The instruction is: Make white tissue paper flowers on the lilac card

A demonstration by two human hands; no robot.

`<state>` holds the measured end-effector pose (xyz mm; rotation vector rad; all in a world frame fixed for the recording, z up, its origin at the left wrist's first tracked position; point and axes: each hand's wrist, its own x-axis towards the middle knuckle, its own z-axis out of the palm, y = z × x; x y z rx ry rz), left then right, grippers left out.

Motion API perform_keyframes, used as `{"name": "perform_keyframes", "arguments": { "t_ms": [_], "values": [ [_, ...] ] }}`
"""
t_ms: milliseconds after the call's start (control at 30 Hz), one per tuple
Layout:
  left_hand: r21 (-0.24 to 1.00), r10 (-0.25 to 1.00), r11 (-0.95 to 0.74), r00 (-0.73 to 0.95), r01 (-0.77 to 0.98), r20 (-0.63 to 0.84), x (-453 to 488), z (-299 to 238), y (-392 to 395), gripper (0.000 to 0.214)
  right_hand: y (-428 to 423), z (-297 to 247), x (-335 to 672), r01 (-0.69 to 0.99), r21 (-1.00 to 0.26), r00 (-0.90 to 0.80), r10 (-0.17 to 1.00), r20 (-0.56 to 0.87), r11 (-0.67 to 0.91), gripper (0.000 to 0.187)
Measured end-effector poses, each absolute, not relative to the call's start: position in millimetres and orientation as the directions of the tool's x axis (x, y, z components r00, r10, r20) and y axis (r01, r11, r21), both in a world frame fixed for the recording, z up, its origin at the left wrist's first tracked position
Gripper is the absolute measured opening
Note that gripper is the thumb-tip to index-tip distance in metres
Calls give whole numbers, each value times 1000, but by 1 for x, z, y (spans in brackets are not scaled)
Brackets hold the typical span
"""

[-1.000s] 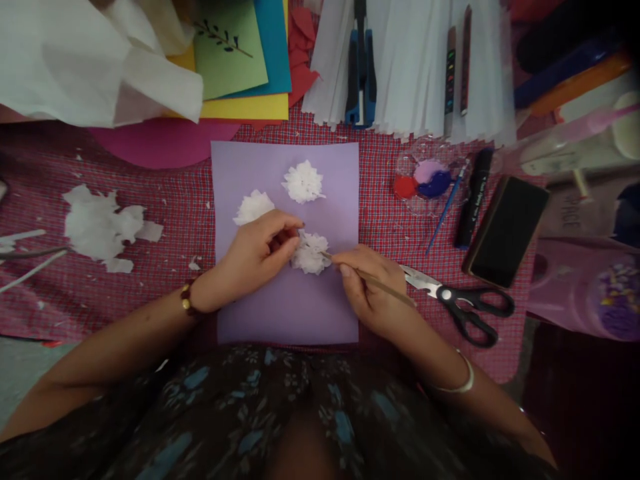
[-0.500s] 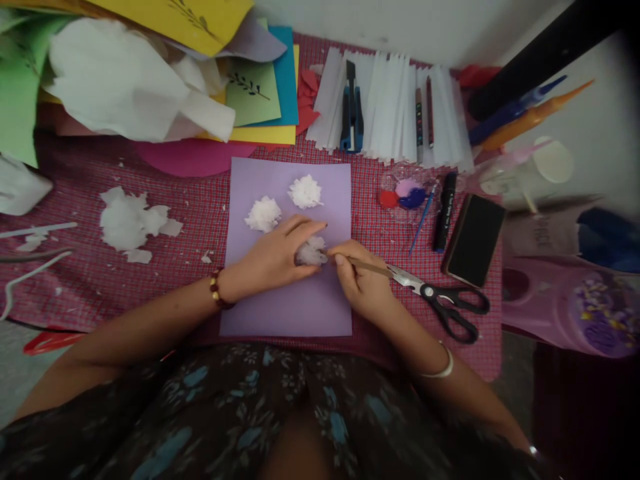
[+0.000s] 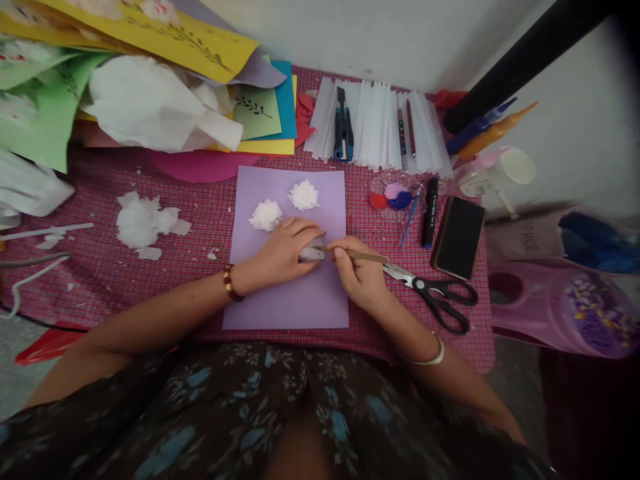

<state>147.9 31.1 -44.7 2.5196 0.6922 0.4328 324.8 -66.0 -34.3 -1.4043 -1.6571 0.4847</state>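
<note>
A purple paper sheet (image 3: pixel 287 293) lies on the red checked cloth (image 3: pixel 165 267). Two white tissue puffs (image 3: pixel 266 215) sit on its upper part, the other puff (image 3: pixel 303 195) further back. My left hand (image 3: pixel 283 253) is cupped over a third white puff (image 3: pixel 313 253), fingers curled and pressing it onto the sheet. My right hand (image 3: pixel 357 277) pinches a thin wooden stick (image 3: pixel 363 256) whose tip touches that puff from the right.
Black-handled scissors (image 3: pixel 433 297) lie right of my right hand. Behind them are a paint palette (image 3: pixel 393 195), a black marker (image 3: pixel 430 212) and a dark phone (image 3: pixel 457 237). White tissue scraps (image 3: pixel 143 220) lie left; coloured papers (image 3: pixel 260 113) and pleated white paper (image 3: pixel 380 123) at the back.
The camera has tilted up and back, so everything looks smaller and lower. My left hand has closed down over the third puff, hiding most of it. The stick stays at the puff.
</note>
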Motion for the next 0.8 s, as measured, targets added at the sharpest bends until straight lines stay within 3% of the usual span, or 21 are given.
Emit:
{"name": "perform_keyframes", "arguments": {
  "t_ms": [133, 333, 567, 667, 800],
  "values": [
    [532, 533, -757, 830, 379, 166, 151, -45, 35, 36, -66, -34, 326, 572, -764, 25, 924, 381, 300, 20],
    [542, 537, -745, 831, 388, 143, 155, -37, 33, 68, -72, -31, 333, 432, -867, 238, 895, 376, 249, 20],
    [287, 623, -760, 780, 583, 66, 142, -24, 17, 86, -59, -43, 341, 3, -980, 388, 903, 186, 200, 23],
    [227, 655, -742, 754, 630, 51, 149, -23, 11, 78, -53, -49, 344, -86, -984, 376, 920, 112, 155, 25],
    [157, 670, -736, 742, 659, 29, 167, -24, 12, 47, -50, -52, 347, -64, -992, 331, 940, 80, 107, 28]
  ]
}}
